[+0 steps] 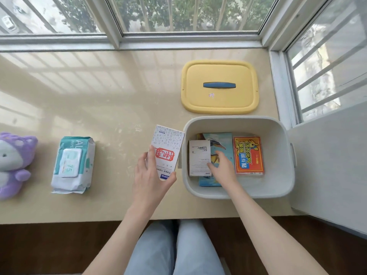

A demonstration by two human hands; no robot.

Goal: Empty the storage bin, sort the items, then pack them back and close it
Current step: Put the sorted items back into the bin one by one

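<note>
L hand [151, 180] fingers curled round carton [167, 142] beside bin [277, 155]; R hand [222, 167] in bin, fingers on box [198, 155], grip unclear

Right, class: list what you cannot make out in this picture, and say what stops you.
- Plush: head view, cut off by the left edge.
- Book in the bin: cover mostly hidden by the white box and right hand.
- White box print: too small to read.
- Carton: lower end hidden by the left hand.
- Right hand's grip: unclear from above.
</note>
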